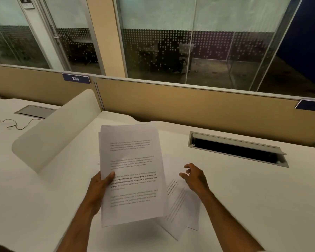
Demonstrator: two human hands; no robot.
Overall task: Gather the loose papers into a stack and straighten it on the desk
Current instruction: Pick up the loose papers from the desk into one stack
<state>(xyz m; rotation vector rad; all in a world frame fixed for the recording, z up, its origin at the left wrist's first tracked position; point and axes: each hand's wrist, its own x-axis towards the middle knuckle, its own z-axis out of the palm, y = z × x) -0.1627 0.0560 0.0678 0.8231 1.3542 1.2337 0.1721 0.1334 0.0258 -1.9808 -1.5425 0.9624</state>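
Note:
My left hand grips a sheaf of printed white papers by its left edge, thumb on top, holding it lifted above the white desk. The sheets in the sheaf are slightly offset at the top left corner. To its right my right hand hovers with fingers curled apart and nothing in it. Under and just below that hand, loose printed sheets lie skewed on the desk, partly hidden by the held sheaf.
A curved white divider stands to the left. An open cable slot is set into the desk at the right rear. A tan partition backs the desk. A dark cable lies on the neighbouring desk.

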